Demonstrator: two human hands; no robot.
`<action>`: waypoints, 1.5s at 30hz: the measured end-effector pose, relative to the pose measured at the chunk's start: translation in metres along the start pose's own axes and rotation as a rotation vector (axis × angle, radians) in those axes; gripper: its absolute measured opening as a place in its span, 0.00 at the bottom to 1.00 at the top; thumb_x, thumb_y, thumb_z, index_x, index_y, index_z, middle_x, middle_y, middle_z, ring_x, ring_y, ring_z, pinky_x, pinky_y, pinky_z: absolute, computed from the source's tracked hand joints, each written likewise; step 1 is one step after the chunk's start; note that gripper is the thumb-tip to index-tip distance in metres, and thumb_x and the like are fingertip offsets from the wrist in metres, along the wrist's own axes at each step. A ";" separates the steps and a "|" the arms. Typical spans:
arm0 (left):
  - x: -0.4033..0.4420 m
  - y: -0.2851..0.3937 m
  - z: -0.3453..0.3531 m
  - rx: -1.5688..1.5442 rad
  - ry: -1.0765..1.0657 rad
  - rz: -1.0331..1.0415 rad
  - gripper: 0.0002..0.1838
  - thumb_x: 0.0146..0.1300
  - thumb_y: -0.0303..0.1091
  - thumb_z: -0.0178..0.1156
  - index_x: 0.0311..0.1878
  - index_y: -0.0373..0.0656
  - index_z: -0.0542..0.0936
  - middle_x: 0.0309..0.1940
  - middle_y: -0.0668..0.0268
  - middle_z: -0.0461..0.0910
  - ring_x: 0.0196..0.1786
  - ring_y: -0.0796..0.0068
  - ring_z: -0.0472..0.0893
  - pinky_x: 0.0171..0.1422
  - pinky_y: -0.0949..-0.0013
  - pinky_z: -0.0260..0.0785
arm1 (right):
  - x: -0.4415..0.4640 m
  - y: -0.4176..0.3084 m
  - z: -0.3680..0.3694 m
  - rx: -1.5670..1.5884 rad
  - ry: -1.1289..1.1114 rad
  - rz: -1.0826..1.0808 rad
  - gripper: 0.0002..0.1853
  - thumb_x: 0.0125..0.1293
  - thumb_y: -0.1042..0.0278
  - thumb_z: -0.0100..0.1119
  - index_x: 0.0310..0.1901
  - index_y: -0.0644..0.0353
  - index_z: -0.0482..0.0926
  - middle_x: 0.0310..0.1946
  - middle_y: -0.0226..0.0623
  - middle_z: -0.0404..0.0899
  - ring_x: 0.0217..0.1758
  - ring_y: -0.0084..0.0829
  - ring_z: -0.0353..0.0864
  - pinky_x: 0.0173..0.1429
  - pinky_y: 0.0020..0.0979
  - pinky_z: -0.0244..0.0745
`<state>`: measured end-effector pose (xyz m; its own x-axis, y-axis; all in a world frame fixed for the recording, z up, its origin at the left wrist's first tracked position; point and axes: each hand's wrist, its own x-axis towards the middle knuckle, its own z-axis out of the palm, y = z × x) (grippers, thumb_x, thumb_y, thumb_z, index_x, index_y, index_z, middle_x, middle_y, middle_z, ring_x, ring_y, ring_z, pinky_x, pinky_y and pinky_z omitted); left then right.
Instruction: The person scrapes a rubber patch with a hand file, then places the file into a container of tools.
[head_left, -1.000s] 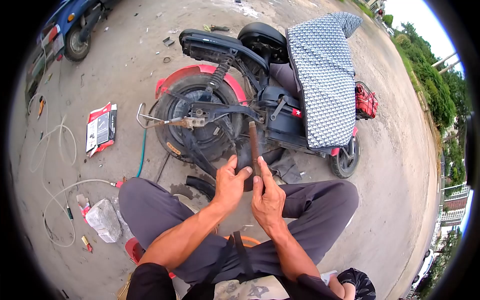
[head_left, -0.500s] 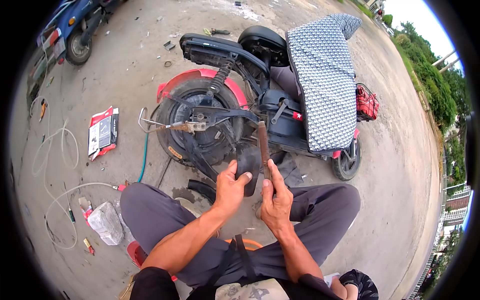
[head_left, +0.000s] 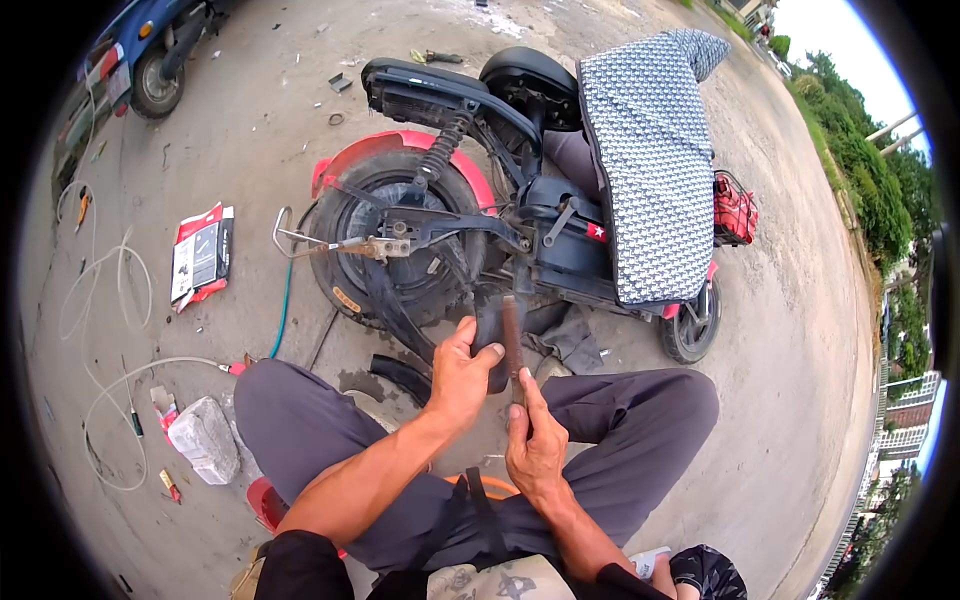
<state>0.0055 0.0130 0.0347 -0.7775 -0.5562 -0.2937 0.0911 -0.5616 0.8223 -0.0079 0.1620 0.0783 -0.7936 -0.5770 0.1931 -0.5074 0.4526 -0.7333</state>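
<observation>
Well, the fingers (head_left: 464,338) of the left hand (head_left: 455,388) pinch a black rubber tube (head_left: 487,318), and those of the right hand (head_left: 538,445) close around the lower end of a rusty flat tool (head_left: 513,345), against or just beside the tube, I cannot tell which; beyond them stands a scooter (head_left: 580,275) with a patterned cover (head_left: 650,170) over its front, and a pale stone block (head_left: 205,440) sits on the ground left of the knees

Both forearms (head_left: 375,470) are reaching forward over the lap (head_left: 410,520); beyond the lap, the left hand (head_left: 457,380) is pinching, and the right hand (head_left: 537,445) is gripping, index finger (head_left: 534,393) extending forward.
</observation>
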 end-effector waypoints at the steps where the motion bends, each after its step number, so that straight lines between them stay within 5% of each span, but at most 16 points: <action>1: 0.000 -0.003 0.000 -0.012 0.000 -0.012 0.13 0.72 0.20 0.65 0.58 0.34 0.87 0.46 0.72 0.84 0.52 0.80 0.81 0.62 0.68 0.75 | -0.004 -0.005 -0.002 0.006 -0.001 0.038 0.30 0.82 0.76 0.63 0.83 0.61 0.76 0.60 0.56 0.92 0.41 0.49 0.94 0.48 0.43 0.86; 6: -0.002 0.000 -0.002 0.051 -0.002 -0.050 0.14 0.73 0.20 0.65 0.59 0.35 0.87 0.48 0.71 0.85 0.52 0.80 0.82 0.63 0.69 0.75 | 0.067 -0.017 -0.007 -0.047 -0.155 0.279 0.29 0.85 0.74 0.63 0.84 0.62 0.75 0.61 0.54 0.93 0.38 0.43 0.92 0.50 0.38 0.86; 12: -0.001 -0.001 -0.002 0.045 -0.018 0.040 0.16 0.73 0.19 0.64 0.62 0.33 0.86 0.55 0.69 0.85 0.57 0.80 0.81 0.66 0.69 0.74 | 0.007 0.002 -0.015 0.126 -0.068 0.137 0.27 0.86 0.76 0.60 0.83 0.63 0.76 0.66 0.53 0.92 0.41 0.31 0.93 0.52 0.34 0.86; 18: 0.000 -0.003 -0.004 0.018 -0.048 -0.001 0.16 0.73 0.19 0.63 0.62 0.33 0.85 0.53 0.70 0.84 0.55 0.80 0.80 0.65 0.69 0.74 | 0.052 -0.006 0.003 0.006 -0.015 0.058 0.29 0.83 0.76 0.62 0.83 0.58 0.77 0.53 0.55 0.93 0.33 0.49 0.87 0.41 0.45 0.80; 21: -0.001 -0.006 -0.006 0.026 -0.032 -0.028 0.16 0.73 0.18 0.63 0.61 0.34 0.85 0.51 0.71 0.84 0.55 0.81 0.79 0.63 0.70 0.74 | 0.043 -0.005 -0.006 0.002 -0.093 0.118 0.29 0.83 0.75 0.61 0.83 0.60 0.76 0.58 0.56 0.92 0.38 0.50 0.91 0.45 0.43 0.84; 22: -0.001 -0.008 -0.006 0.030 -0.015 -0.035 0.16 0.73 0.18 0.63 0.61 0.34 0.85 0.50 0.71 0.84 0.54 0.81 0.79 0.63 0.70 0.74 | 0.026 0.011 0.000 0.007 0.004 -0.074 0.29 0.83 0.76 0.61 0.83 0.62 0.76 0.63 0.56 0.91 0.44 0.49 0.95 0.50 0.41 0.87; 23: -0.001 -0.007 -0.004 0.036 -0.014 -0.011 0.16 0.73 0.18 0.63 0.61 0.34 0.85 0.50 0.71 0.84 0.54 0.81 0.79 0.62 0.70 0.74 | 0.005 0.012 -0.005 0.035 -0.041 0.019 0.29 0.83 0.77 0.60 0.82 0.64 0.76 0.69 0.57 0.89 0.50 0.46 0.98 0.55 0.40 0.88; 28: 0.002 -0.007 -0.003 0.051 -0.038 0.027 0.15 0.72 0.18 0.64 0.60 0.34 0.85 0.51 0.71 0.83 0.54 0.82 0.79 0.61 0.71 0.74 | 0.037 -0.001 -0.003 0.066 -0.038 0.123 0.29 0.83 0.76 0.63 0.83 0.58 0.77 0.45 0.57 0.91 0.32 0.42 0.88 0.43 0.41 0.83; 32: -0.002 -0.004 -0.004 0.013 -0.027 -0.026 0.14 0.73 0.19 0.64 0.59 0.34 0.85 0.53 0.71 0.83 0.54 0.82 0.79 0.61 0.71 0.73 | 0.055 -0.003 -0.007 0.002 -0.101 0.185 0.29 0.83 0.75 0.63 0.83 0.56 0.77 0.40 0.56 0.89 0.29 0.40 0.84 0.41 0.43 0.82; 34: -0.001 -0.007 -0.007 0.028 -0.027 -0.030 0.13 0.73 0.19 0.64 0.59 0.34 0.85 0.53 0.71 0.83 0.53 0.82 0.79 0.61 0.71 0.74 | 0.008 0.013 -0.004 0.046 -0.052 0.085 0.29 0.85 0.76 0.62 0.84 0.59 0.76 0.35 0.46 0.86 0.30 0.29 0.77 0.41 0.34 0.78; 37: -0.002 -0.009 -0.006 0.145 -0.051 0.058 0.13 0.73 0.19 0.65 0.59 0.35 0.85 0.53 0.72 0.83 0.53 0.83 0.79 0.60 0.71 0.74 | -0.006 0.022 0.001 0.062 0.011 -0.012 0.29 0.84 0.76 0.62 0.84 0.60 0.76 0.34 0.44 0.85 0.31 0.31 0.78 0.42 0.33 0.78; 39: -0.001 -0.010 -0.006 0.047 -0.056 -0.027 0.13 0.73 0.19 0.65 0.59 0.36 0.85 0.52 0.73 0.83 0.52 0.83 0.79 0.60 0.71 0.75 | 0.030 0.002 -0.004 0.066 -0.025 0.059 0.29 0.83 0.76 0.63 0.83 0.56 0.78 0.42 0.57 0.89 0.31 0.46 0.86 0.43 0.44 0.82; 41: -0.001 -0.003 -0.006 0.027 -0.047 -0.058 0.13 0.73 0.20 0.66 0.58 0.36 0.85 0.50 0.73 0.83 0.51 0.83 0.79 0.59 0.71 0.75 | 0.066 -0.011 -0.014 0.008 -0.130 0.206 0.29 0.83 0.76 0.64 0.82 0.58 0.78 0.43 0.56 0.91 0.31 0.47 0.86 0.43 0.42 0.82; 45: 0.000 -0.004 -0.003 0.014 -0.025 -0.004 0.12 0.74 0.20 0.66 0.58 0.37 0.86 0.47 0.72 0.84 0.50 0.82 0.80 0.58 0.70 0.75 | 0.017 0.003 -0.019 0.015 -0.035 -0.138 0.29 0.81 0.77 0.63 0.82 0.60 0.78 0.52 0.54 0.94 0.40 0.49 0.94 0.48 0.40 0.86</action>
<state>0.0068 0.0134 0.0298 -0.7931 -0.5386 -0.2845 0.0796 -0.5548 0.8282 -0.0290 0.1667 0.0921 -0.7044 -0.6566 0.2696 -0.6054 0.3574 -0.7112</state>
